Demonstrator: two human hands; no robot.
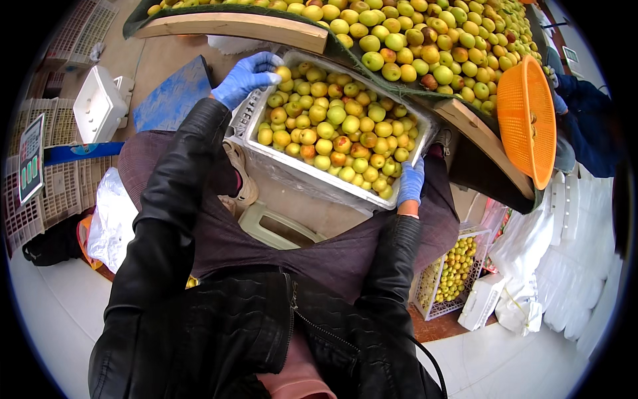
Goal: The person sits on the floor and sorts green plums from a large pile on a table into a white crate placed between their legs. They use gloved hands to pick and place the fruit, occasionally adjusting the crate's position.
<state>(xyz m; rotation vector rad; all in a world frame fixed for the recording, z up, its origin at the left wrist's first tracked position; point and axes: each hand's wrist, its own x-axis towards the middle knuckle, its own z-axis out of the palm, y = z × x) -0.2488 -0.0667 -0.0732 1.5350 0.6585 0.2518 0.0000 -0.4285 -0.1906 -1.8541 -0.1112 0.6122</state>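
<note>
A white foam box (319,168) full of small yellow-green fruit (336,115), some with red patches, sits between my knees. My left hand (249,77), in a blue glove, is at the box's far left corner; a yellow fruit (283,74) lies at its fingertips, and whether they grip it is unclear. My right hand (411,183), gloved in blue too, holds the near right corner of the box, its fingers over the rim. Clear plastic film hangs about the box's outside. Beyond the box, a large heap of the same fruit (442,75) lies on dark green netting.
Wooden boards (239,26) edge the heap. An orange plastic basket (516,124) stands at the right, beside a co-worker's gloved hand (559,103). A blue platform (172,97), a scale display (31,159) and white foam boxes (97,107) are at left. A fruit-filled crate (433,284) stands at lower right.
</note>
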